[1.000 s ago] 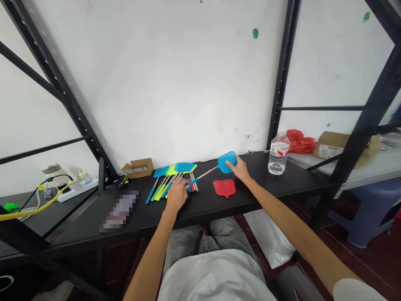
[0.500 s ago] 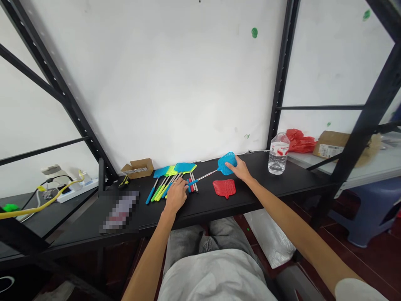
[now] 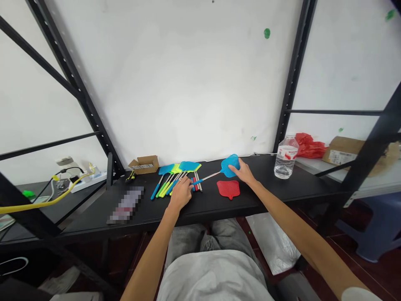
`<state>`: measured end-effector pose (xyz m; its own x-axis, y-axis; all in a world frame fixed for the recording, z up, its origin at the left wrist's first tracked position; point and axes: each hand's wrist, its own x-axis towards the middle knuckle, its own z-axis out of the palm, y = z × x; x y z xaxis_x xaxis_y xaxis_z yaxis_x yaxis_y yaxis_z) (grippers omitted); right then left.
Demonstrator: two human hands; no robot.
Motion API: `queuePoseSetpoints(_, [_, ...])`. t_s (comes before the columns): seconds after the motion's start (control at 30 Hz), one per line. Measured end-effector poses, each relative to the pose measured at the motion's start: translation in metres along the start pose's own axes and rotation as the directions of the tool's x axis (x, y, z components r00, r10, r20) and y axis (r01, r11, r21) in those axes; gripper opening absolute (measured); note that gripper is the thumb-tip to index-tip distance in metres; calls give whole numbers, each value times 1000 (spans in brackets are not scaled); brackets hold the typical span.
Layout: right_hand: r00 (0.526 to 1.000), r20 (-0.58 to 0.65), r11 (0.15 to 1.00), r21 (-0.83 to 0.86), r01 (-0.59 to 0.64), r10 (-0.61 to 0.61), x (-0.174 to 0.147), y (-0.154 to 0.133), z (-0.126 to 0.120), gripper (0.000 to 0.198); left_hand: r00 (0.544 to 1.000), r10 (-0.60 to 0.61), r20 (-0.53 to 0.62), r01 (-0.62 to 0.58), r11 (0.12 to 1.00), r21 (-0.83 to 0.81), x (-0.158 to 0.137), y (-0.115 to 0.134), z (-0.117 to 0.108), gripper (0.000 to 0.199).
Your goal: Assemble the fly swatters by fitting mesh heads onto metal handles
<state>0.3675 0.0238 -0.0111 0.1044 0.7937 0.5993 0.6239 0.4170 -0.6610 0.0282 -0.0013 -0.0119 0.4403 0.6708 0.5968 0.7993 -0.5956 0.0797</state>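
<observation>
A person's right hand (image 3: 242, 172) is clamped on the mesh head of a blue fly swatter (image 3: 230, 166), thumb on the near face, just behind a red swatter head (image 3: 228, 189) that lies flat on a black desk (image 3: 257, 198) with its short stub towards the person. The left hand (image 3: 182, 192), to the left of the red swatter head, is closed on the handle end of the same blue fly swatter, its fingertips partly hidden; the thin metal shaft runs between the two hands. Beside the left hand, further left of the red swatter head, a row of fly swatters (image 3: 165, 185) lies fanned out, with blue and yellow-green heads at the wall side and blue, green and yellow handles nearer the person. Some metal rods (image 3: 199, 180) lie between this row and the red swatter head. Beyond the row, well to the left of the red swatter head, are a small open cardboard box (image 3: 145, 168) and a flat, pixelated object (image 3: 127, 205). Well to the right of the red swatter head stands a clear water bottle (image 3: 284, 166) with a red-and-white label; further right are a crumpled red plastic bag (image 3: 310, 147) and a larger cardboard box (image 3: 346, 151). A white wall (image 3: 188, 83) rises behind the red swatter head.
</observation>
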Motion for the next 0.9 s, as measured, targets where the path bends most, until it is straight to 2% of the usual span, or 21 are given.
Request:
queuePoseSetpoints(0.17, [999, 2, 999, 0, -32, 32, 0, 0, 1, 49, 1000, 4, -24, -4, 1000, -19, -2, 1, -1, 13])
queuePoseSetpoints(0.3, [998, 0, 998, 1, -58, 58, 1, 0, 1, 48, 1000, 15, -17, -16, 998, -56, -2, 1, 0, 21])
queuePoseSetpoints(0.47, [999, 45, 1000, -2, -29, 29, 1, 1, 4, 43, 999, 49, 22, -45, 989, -144, -1, 4, -1, 32])
queuePoseSetpoints(0.6, [999, 40, 1000, 4, -15, 15, 2, 2, 7, 47, 999, 47, 17, -45, 993, -112, 1, 9, -2, 35])
queuePoseSetpoints(0.67, [1000, 12, 1000, -16, -24, 25, 2, 4, 8, 54, 999, -19, -40, 17, 999, -50, 1, 10, -3, 36])
queuePoseSetpoints(0.73, [999, -24, 998, -50, -43, 42, 3, 6, 8, 57, 984, -133, -116, 135, 991, 13, 2, 9, -4, 33])
queuePoseSetpoints(0.83, [999, -31, 994, -98, -42, 39, 3, 9, 8, 51, 922, -329, -206, 353, 931, 94, 1, 6, -4, 26])
queuePoseSetpoints(0.9, [999, 35, 991, -131, -6, 11, 2, 8, 9, 46, 874, -423, -240, 463, 875, 145, 0, 4, -4, 26])
